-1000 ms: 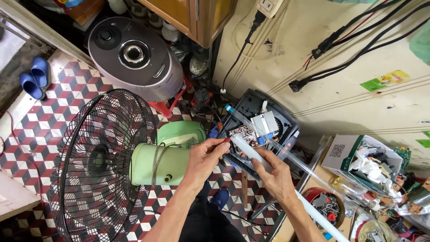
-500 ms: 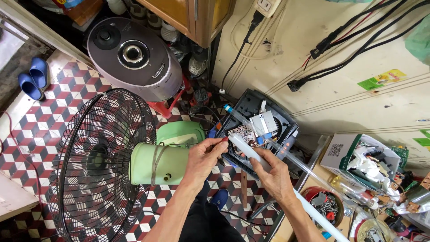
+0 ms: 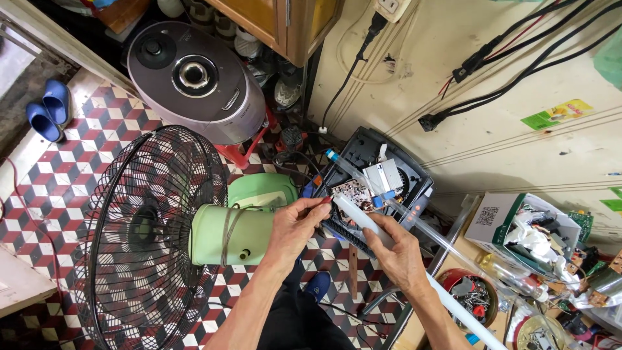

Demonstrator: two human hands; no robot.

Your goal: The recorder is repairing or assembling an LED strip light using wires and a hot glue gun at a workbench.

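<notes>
Down near the checkered tile floor (image 3: 58, 188), the right hand (image 3: 402, 249) has its fingers wrapped shut around a long white tube lamp (image 3: 382, 233), whose end sits just at the fingertips of the left hand (image 3: 298, 223). The left hand's fingers are pinched closed at that tube end, beside a small circuit board (image 3: 350, 191) lying on an open black plastic housing (image 3: 382, 165). Just left of the hands lies a pale green fan motor casing (image 3: 223, 233) with its black wire fan guard (image 3: 142, 227).
</notes>
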